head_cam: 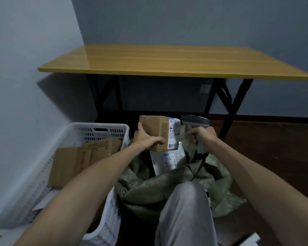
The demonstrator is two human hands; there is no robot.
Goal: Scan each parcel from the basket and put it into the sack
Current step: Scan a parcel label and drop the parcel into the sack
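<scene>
Centrally in the head view, the left grip [146, 139] is clamped on a small cardboard parcel [157, 132], thumb on the near face and fingers round the left side. It holds the parcel in the air above the mouth of the green woven sack [149, 189]. The parcel's white shipping label faces right. The right grip [205, 137] is closed round the handle of a grey barcode scanner [196, 121], whose head sits just beside that labelled face. The scanner's dark cable [197, 170] hangs from the handle down over the sack.

Inside the open sack, below the held parcel, stands a white mailer [165, 162] with a printed label. On the left, a white slotted plastic basket [100, 126] touches the sack and holds more brown boxes [69, 164], one leaning on another. A knee in grey trousers [185, 210] rests against the sack's near side. Behind stands a yellow wooden surface [167, 59] on black folding legs, set in the corner of blue-grey walls above a dark wooden floor [274, 148].
</scene>
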